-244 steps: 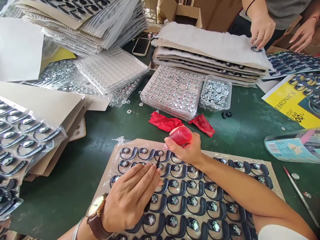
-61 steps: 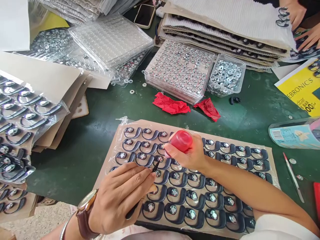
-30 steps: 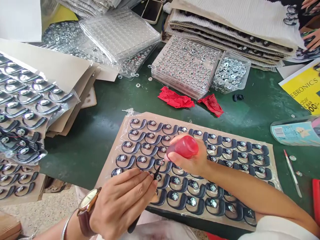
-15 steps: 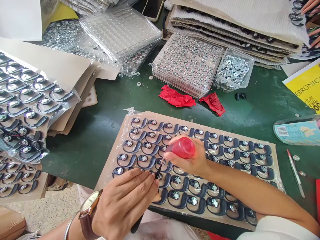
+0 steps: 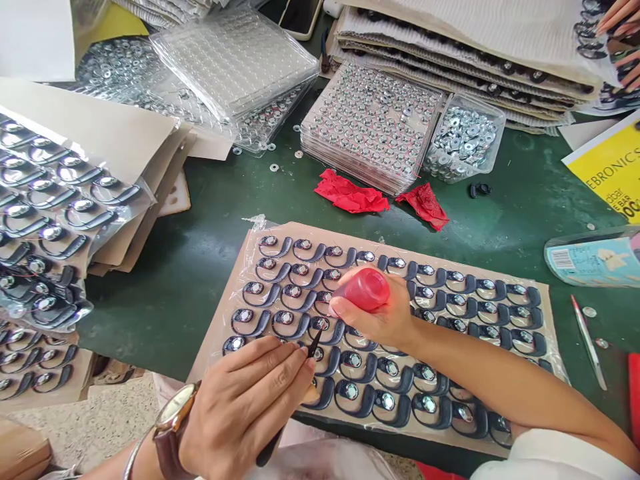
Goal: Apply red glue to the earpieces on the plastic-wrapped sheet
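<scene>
My left hand [image 5: 247,407] pinches black tweezers [image 5: 313,345], whose tip touches a black ear-hook piece on the cardboard sheet [image 5: 547,310]. That sheet lies in front of me, wrapped in clear film and covered with rows of black ear-hook parts [image 5: 453,300] with shiny round centres. My right hand [image 5: 385,317] grips a small red squeeze bottle [image 5: 365,290], tilted so its nozzle points down-left at the same spot on the sheet. A brown watch sits on my left wrist.
Stacked clear trays of metal discs [image 5: 370,127] and a tub of washers [image 5: 463,143] stand behind the sheet, with red rag scraps [image 5: 350,195] between. More ear-hook sheets [image 5: 50,220] pile at left. Another person's fingers [image 5: 617,17] work at far right. A thin tool [image 5: 589,341] lies right.
The view has shifted slightly; both hands stay at the same spot on the sheet, with the tweezers tip and bottle nozzle barely moved over the last second.
</scene>
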Action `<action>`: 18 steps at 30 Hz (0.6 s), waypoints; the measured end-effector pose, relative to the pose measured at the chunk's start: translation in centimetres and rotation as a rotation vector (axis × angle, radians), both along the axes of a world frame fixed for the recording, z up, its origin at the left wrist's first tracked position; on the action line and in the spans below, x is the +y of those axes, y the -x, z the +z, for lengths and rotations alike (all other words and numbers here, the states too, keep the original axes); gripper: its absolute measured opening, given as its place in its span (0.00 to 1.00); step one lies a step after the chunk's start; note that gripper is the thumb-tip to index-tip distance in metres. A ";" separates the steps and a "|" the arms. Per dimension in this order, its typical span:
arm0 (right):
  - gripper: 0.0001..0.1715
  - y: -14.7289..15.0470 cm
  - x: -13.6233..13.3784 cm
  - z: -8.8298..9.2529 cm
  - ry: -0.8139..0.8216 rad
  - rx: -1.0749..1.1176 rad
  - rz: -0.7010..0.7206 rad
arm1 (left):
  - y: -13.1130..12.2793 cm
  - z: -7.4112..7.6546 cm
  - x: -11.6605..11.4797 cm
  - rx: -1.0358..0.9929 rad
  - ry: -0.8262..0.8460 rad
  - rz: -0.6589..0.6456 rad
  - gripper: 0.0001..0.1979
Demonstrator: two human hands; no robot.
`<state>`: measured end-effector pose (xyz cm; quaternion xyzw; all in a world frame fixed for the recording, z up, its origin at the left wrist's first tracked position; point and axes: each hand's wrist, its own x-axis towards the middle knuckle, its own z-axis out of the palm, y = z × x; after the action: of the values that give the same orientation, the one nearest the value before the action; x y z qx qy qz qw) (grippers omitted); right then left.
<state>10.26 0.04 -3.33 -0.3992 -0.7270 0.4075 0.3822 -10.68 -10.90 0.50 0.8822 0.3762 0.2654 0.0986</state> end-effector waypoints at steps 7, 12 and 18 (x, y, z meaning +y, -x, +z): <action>0.11 0.0 0.1 0.4 -0.035 -0.038 0.029 | 0.2 -0.1 0.0 0.021 0.029 0.004 0.14; 0.11 -0.2 0.1 0.9 0.029 -0.067 0.059 | 0.0 -0.1 0.4 -0.034 0.027 0.012 0.14; 0.11 -0.2 -0.1 0.8 0.055 -0.025 0.051 | -0.3 0.5 1.1 -0.053 0.000 0.032 0.13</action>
<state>10.45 -0.05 -2.53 -0.3960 -0.7301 0.4319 0.3514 -10.42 -9.75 0.97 0.8687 0.3877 0.2902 0.1041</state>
